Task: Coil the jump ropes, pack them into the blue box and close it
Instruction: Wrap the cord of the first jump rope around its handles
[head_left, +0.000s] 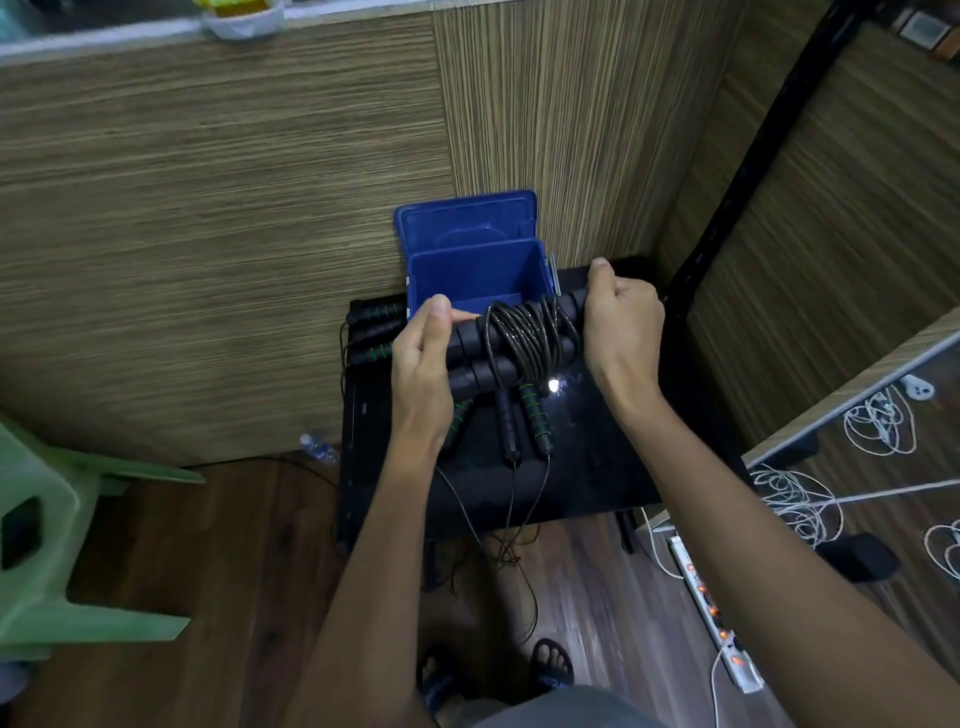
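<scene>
Wood-grain walls surround a black bench bearing an open blue box. Just before the box, left hand and right hand grip a coiled rope by its handles, apparently. Loose ropes lie beneath.

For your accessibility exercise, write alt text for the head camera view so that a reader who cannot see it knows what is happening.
Both hands, left hand and right hand, grip the ends of a coiled jump rope, its cord wrapped round two black handles, just in front of an open blue box on a black table. More green-ringed handles lie on the table, cords trailing off its front edge.
</scene>
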